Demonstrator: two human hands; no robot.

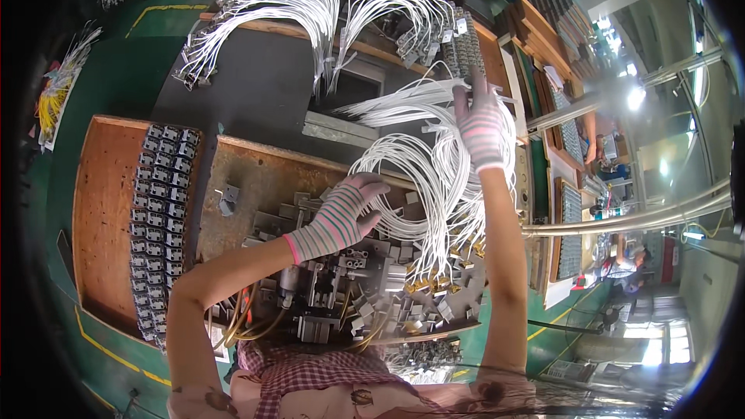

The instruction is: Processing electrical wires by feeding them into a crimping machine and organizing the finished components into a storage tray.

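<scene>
In the head view, the fingertips of the left hand [339,217] in its striped knit glove are hidden among the looped white insulated wires [423,174]; its grip cannot be told. The gloved right hand [479,126] reaches up, fingers closed on those wires above the grey metal jig [334,279].

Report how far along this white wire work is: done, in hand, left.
Done: bundles of white wires lie draped across the far bench. In hand: the right hand lifts a looped wire bunch by its ends, while the left hand rests at the metal fixture. Left: rows of grey connector blocks wait on the wooden tray.
</scene>
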